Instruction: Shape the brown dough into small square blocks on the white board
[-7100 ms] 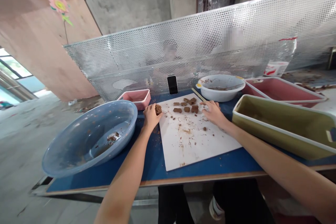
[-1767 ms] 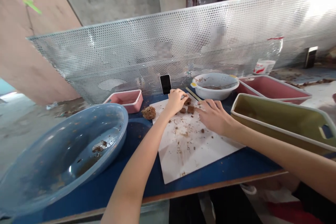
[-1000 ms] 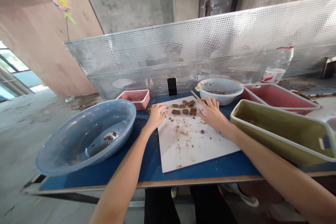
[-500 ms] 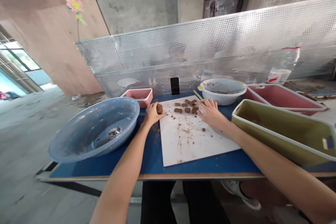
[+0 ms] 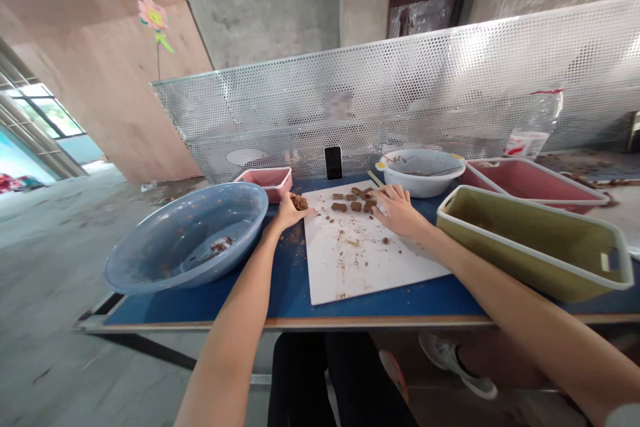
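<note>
My left hand (image 5: 289,211) is closed around a brown clay lump (image 5: 300,201) at the left edge of a white board (image 5: 365,267). My right hand (image 5: 397,209) lies flat and open on the board's far right part, its fingers touching several small brown clay pieces (image 5: 353,205) lined up near the board's far edge. Crumbs are scattered over the board.
A big blue basin (image 5: 190,233) stands on the blue table (image 5: 240,297) at the left, a small pink tray (image 5: 267,181) behind it. A phone (image 5: 333,162) leans on the perforated metal screen. A white bowl (image 5: 421,172), a pink tray (image 5: 530,180) and an olive tray (image 5: 530,240) lie to the right.
My left hand went from the clay pieces back to the board's left edge and closed on the lump. My right hand stayed flat on the board.
</note>
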A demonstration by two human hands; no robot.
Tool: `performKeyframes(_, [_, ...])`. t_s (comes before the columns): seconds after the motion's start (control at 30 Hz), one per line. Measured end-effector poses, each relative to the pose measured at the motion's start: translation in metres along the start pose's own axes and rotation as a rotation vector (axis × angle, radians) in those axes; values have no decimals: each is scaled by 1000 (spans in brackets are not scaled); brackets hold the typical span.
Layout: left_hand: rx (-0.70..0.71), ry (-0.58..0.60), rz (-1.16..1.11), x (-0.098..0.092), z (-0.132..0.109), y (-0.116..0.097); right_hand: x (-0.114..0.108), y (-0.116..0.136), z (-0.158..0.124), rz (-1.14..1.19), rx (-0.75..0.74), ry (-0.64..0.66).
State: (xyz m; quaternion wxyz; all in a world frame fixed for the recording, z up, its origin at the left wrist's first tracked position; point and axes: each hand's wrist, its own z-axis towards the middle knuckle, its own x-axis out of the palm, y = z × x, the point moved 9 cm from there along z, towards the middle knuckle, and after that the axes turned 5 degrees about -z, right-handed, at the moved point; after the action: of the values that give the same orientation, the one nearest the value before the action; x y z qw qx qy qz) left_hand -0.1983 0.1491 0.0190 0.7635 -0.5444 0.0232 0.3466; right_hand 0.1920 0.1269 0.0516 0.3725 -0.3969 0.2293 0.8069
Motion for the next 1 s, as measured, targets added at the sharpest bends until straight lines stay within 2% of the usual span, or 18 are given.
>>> performKeyframes(0.07, [-62, -96, -121, -9, 2, 6, -2, 3, -1, -9, 1, 7])
performKeyframes(0.17, [-88, -227, -175, -19, 5, 9, -6, 16, 2, -7, -22, 24])
performKeyframes(0.3, [-98, -323, -242, -20, 8, 11, -7, 59, 27, 65, -126, 97])
performKeyframes(0.4, [-94, -338, -276, -18, 9, 11, 9, 101, 63, 124, -197, 249])
performKeyframes(0.5, [-92, -344, -291, -20, 9, 12, 30, 142, 100, 153, -257, 331])
performKeyframes(0.57, [-97, -361, -293, -24, 8, 15, 45, 165, 117, 162, -295, 346])
performKeyframes(0.67, [-106, -383, -300, -29, 6, 20, 61, 190, 126, 157, -334, 308])
performKeyframes(0.8, [-107, -388, -341, -27, 6, 24, 72, 207, 121, 148, -363, 252])
performKeyframes(1.0, [-145, -388, -428, -24, 4, 28, 79, 210, 113, 139, -364, 237])
